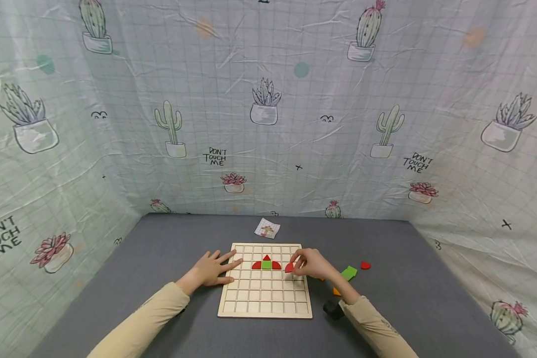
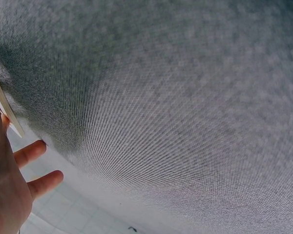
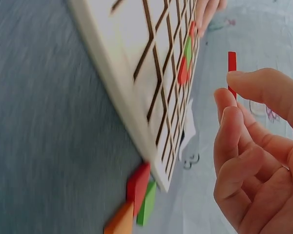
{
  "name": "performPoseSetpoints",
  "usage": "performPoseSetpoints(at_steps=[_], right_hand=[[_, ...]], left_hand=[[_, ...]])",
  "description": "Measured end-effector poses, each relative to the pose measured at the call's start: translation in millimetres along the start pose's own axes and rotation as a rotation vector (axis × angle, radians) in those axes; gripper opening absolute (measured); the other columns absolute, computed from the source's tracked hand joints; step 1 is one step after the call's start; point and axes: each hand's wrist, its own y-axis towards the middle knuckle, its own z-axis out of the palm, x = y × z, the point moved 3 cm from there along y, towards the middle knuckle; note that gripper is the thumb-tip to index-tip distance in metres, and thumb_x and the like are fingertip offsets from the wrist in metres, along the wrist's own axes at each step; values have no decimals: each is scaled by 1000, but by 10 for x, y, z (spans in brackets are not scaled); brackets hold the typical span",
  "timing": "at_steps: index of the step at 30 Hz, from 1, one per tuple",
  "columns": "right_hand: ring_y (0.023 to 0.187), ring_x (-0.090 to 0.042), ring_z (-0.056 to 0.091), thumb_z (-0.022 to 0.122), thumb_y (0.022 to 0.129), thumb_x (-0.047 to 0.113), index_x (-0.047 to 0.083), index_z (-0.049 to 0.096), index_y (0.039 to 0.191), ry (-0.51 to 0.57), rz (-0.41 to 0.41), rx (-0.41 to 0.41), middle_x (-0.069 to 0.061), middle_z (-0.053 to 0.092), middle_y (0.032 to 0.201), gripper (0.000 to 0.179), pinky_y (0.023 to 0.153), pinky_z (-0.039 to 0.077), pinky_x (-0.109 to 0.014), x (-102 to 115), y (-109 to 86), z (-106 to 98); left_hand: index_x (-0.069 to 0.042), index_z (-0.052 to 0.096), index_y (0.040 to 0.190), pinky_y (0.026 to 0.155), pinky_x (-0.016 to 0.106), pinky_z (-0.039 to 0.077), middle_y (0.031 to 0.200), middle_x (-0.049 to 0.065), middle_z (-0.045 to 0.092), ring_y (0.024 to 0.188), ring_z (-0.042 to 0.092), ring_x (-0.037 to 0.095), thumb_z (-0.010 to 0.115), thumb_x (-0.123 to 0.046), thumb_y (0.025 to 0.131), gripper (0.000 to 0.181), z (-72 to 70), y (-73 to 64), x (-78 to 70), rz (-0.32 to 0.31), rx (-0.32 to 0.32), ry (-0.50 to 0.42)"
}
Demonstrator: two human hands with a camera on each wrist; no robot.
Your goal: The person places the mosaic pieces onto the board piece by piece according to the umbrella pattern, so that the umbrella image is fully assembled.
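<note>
A light wooden grid board (image 1: 265, 309) lies on the dark table. On its upper part sit a green square (image 1: 266, 265), a red triangle (image 1: 266, 258) above it, and a red quarter-round piece (image 1: 257, 266) on the left, with another red quarter-round piece (image 1: 276, 265) on the right. My left hand (image 1: 209, 270) rests with spread fingers on the board's left edge; the left wrist view shows it only partly. Between thumb and fingertips my right hand (image 1: 312, 263) pinches a red quarter-round tile (image 3: 232, 59), held above the board's right side.
Loose pieces lie right of the board: a green one (image 1: 349, 273), a red one (image 1: 365, 265) and an orange one (image 1: 336, 292), partly behind the right forearm. A small card with a coloured pattern (image 1: 267, 228) lies beyond the board. A cactus-print curtain (image 1: 268, 184) surrounds the table.
</note>
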Motion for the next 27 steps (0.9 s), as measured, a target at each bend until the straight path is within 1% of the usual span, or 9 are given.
performPoseSetpoints(at_steps=[4, 9, 11, 13, 15, 18, 22, 24, 27], right_hand=[[60, -9, 56, 64, 75, 5, 4, 62, 93, -7, -7, -2, -5, 64, 71, 18, 53, 44, -21, 62, 55, 106], [58, -5, 56, 65, 73, 5, 4, 63, 92, -2, -27, -8, -5, 65, 70, 19, 55, 45, -20, 139, 124, 219], [57, -4, 54, 65, 72, 5, 4, 63, 92, 0, -30, -7, -5, 65, 70, 19, 54, 44, -19, 174, 151, 257], [55, -4, 53, 65, 72, 3, 3, 63, 92, 25, -21, 0, -6, 65, 70, 20, 51, 43, -20, 209, 179, 294], [53, -5, 54, 65, 71, 2, 2, 63, 92, 58, -10, 11, -8, 65, 70, 21, 49, 44, -20, 244, 203, 331], [51, -15, 59, 66, 71, 0, -1, 62, 91, 132, 18, 27, -11, 65, 69, 21, 46, 46, -22, 294, 236, 387], [53, -24, 62, 69, 70, 1, -2, 62, 91, 152, 51, 25, -11, 66, 67, 22, 46, 47, -24, 340, 289, 455], [52, -25, 61, 70, 70, 1, -2, 62, 90, 146, 70, 21, -10, 66, 66, 22, 46, 47, -24, 364, 319, 487], [51, -21, 60, 70, 69, 2, -1, 63, 89, 126, 90, 10, -9, 66, 65, 21, 46, 46, -23, 406, 374, 537]], left_hand=[[-28, 28, 140, 94, 53, 34, 147, 5, 27, 123, 38, 37, 37, -54, 89, 58, 10, 7, 4, 5, 0, 5], [-29, 28, 140, 95, 54, 34, 147, 4, 27, 124, 38, 37, 38, -54, 89, 58, 22, 15, 14, 1, -8, 11], [-30, 27, 141, 95, 54, 33, 147, 3, 26, 124, 38, 36, 37, -55, 89, 58, 23, 14, 16, -2, -8, 12], [-29, 28, 140, 95, 53, 34, 146, 4, 27, 124, 38, 36, 37, -55, 88, 59, 25, 12, 15, 1, -10, 13], [-29, 28, 140, 95, 53, 34, 146, 4, 28, 124, 39, 36, 37, -55, 89, 58, 28, 10, 13, 2, -10, 15], [-29, 28, 140, 94, 52, 35, 146, 4, 29, 123, 39, 35, 37, -54, 89, 58, 32, 8, 10, 5, -13, 20], [-29, 28, 140, 93, 52, 35, 146, 4, 28, 123, 39, 35, 36, -55, 89, 58, 36, 12, 11, 4, -13, 29], [-29, 28, 140, 93, 52, 35, 146, 4, 28, 123, 39, 36, 36, -55, 89, 58, 40, 12, 11, 5, -13, 21], [-30, 28, 140, 94, 53, 34, 147, 3, 27, 124, 38, 36, 37, -55, 88, 58, 52, 10, 20, -8, -3, 7]])
